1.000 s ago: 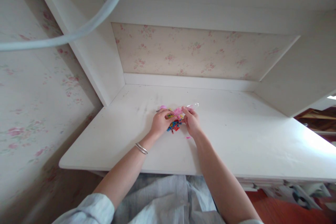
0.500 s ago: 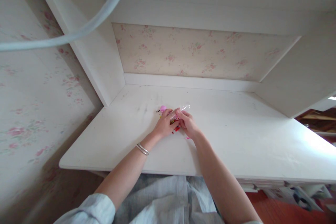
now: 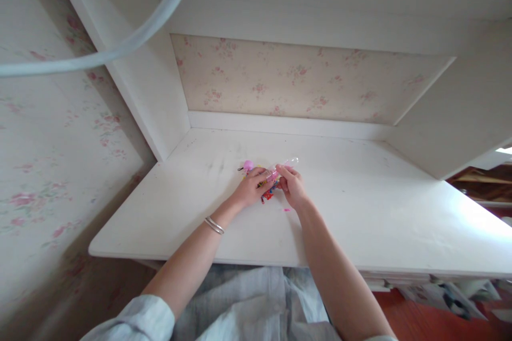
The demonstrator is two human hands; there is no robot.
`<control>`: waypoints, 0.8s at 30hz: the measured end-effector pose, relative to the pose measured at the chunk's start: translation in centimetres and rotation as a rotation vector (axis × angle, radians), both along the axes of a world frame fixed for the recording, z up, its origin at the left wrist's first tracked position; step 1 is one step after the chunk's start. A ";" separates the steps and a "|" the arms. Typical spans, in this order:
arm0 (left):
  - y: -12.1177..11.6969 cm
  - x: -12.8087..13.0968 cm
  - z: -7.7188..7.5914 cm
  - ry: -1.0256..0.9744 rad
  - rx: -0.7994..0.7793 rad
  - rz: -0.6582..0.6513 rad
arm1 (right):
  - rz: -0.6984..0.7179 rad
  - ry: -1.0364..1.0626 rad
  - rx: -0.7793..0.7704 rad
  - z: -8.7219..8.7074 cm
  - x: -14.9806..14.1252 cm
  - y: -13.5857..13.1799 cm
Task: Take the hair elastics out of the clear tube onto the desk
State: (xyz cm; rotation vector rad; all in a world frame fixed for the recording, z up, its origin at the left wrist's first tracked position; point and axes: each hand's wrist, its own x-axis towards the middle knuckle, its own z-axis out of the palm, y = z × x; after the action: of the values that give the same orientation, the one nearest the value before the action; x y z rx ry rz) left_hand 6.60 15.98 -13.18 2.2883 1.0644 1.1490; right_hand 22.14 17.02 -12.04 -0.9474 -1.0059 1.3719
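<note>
Both hands are over the white tabletop (image 3: 240, 229), closed around a clear plastic tube (image 3: 292, 162) with something pink at its middle. My left hand (image 3: 253, 187) grips the tube's lower left end, and a bracelet circles that wrist. My right hand (image 3: 292, 185) pinches it further up, fingertips near the pink part. The tube slants up to the right, its clear tip beyond my fingers. Under and between the hands lie small red and multicoloured pieces (image 3: 268, 196), too small to name. A pink rounded item (image 3: 248, 165) with a dark loop lies just beyond my left hand.
A small pink scrap (image 3: 286, 210) lies on the tabletop below my right wrist. White side panels (image 3: 132, 80) and a low back ledge (image 3: 288, 123) enclose the surface. A pale curved tube (image 3: 136, 40) crosses the upper left, close to the camera.
My right hand has shifted slightly to the right, and the clear tube's tip has moved right with it. The hands are further apart, showing more of the pink part and the colourful pieces.
</note>
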 end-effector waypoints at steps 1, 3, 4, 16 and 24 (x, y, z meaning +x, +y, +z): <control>0.1 -0.1 0.0 -0.014 0.011 0.006 | -0.020 0.005 -0.007 0.0 0.0 0.0; 0.4 -0.1 -0.1 -0.062 0.021 0.054 | -0.047 0.015 -0.024 0.0 -0.1 0.1; 0.4 -0.1 -0.1 -0.095 0.018 0.088 | -0.062 0.021 -0.032 0.0 -0.1 0.1; 0.7 -0.7 -1.1 -0.068 -0.004 0.394 | -0.479 -0.364 0.242 -0.6 -0.4 0.0; 0.4 -0.6 -0.6 -0.069 -0.003 0.413 | -0.411 -0.471 0.268 -0.7 -0.4 -0.5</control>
State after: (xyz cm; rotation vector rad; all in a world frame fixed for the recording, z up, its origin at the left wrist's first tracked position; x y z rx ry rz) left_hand 5.96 16.38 -13.78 2.0637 1.5565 1.3617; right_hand 21.71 16.55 -12.77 -1.2186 -1.2232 0.6650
